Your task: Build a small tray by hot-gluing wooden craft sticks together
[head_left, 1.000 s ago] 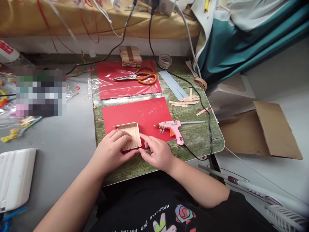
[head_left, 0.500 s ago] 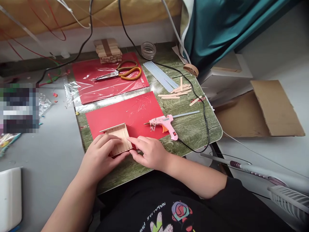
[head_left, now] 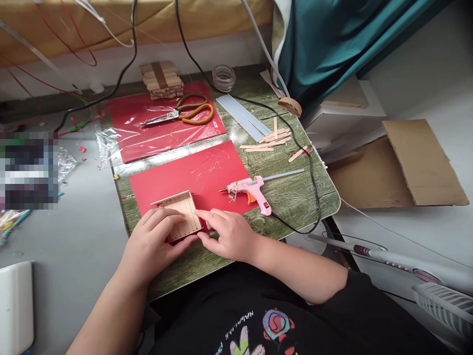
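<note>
Wood stick tray [head_left: 187, 213] sat at the red sheet [head_left: 166, 181], L hand [head_left: 152, 242] gripping it w/ fingers inside & thumb on the near side. R hand [head_left: 231, 236] touched its right near corner; couldn't tell if it pinched. Soft, even pushes were prob. best.

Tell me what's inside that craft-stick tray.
In the craft-stick tray, the slatted floor shows toward the far and right sides; fingers of the left hand reach over it. That hand covers the left part, so what lies there is hidden.
</note>
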Demonstrator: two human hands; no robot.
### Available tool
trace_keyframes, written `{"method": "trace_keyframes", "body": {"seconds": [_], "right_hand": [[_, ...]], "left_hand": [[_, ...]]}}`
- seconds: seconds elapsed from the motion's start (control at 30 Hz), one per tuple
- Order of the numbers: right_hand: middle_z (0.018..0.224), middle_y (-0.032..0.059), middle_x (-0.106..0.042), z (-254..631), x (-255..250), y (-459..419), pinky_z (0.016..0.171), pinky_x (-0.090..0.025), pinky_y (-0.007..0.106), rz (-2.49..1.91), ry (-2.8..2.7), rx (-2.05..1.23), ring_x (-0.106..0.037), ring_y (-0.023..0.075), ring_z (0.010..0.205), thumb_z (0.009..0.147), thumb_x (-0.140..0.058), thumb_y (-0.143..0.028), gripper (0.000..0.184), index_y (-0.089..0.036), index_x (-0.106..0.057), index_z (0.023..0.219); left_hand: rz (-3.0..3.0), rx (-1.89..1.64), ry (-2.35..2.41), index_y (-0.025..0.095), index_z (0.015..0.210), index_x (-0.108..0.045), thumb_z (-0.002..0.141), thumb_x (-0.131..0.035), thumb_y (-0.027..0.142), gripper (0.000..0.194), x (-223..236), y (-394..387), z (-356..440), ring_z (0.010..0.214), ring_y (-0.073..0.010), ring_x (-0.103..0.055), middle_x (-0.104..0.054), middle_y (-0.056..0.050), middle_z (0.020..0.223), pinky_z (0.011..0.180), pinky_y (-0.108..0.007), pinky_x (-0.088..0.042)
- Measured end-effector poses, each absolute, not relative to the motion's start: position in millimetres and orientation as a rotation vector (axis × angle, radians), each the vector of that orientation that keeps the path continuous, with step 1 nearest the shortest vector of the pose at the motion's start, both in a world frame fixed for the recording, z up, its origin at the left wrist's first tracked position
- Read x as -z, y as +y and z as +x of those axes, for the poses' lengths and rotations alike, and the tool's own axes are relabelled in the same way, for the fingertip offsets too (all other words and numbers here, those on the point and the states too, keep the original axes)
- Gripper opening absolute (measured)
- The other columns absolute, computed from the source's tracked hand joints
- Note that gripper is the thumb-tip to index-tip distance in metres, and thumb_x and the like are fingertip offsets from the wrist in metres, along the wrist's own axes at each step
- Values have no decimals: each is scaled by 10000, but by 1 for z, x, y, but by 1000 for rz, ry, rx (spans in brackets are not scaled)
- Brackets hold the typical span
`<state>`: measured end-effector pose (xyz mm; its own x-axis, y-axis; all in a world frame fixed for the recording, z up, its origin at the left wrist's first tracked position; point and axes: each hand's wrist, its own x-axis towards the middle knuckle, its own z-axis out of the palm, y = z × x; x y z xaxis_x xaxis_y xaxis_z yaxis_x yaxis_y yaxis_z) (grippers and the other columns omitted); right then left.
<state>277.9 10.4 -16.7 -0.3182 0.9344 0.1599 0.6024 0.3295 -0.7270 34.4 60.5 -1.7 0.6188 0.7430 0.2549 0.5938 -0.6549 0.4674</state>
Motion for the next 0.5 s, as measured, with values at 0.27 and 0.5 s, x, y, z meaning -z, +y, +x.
{"method": "trace_keyframes", "body": {"seconds": [0.27,0.5], "right_hand": [[1000,26,-732,280,14,10,749,-523,292,-1342,-1919,-898,-656,145,742,908,-723,-247,422,-206,-633,1318],[1015,28,-724,277,17,9,738,-508,298,-1435,-1924,-891,-621,136,708,893,-747,-225,384,-213,-629,1258]], "left_hand": [[2415,-753,1309,282,1472,-492,742,-929,536,888,-2,57,32,1411,-401,-538,-551,-168,1517,1188,-617,-438],[2291,-571,1229,336,1684,-177,661,-955,613,1314,7,60,15,1592,-455,-306,-225,-188,1753,1257,-669,-356]]}}
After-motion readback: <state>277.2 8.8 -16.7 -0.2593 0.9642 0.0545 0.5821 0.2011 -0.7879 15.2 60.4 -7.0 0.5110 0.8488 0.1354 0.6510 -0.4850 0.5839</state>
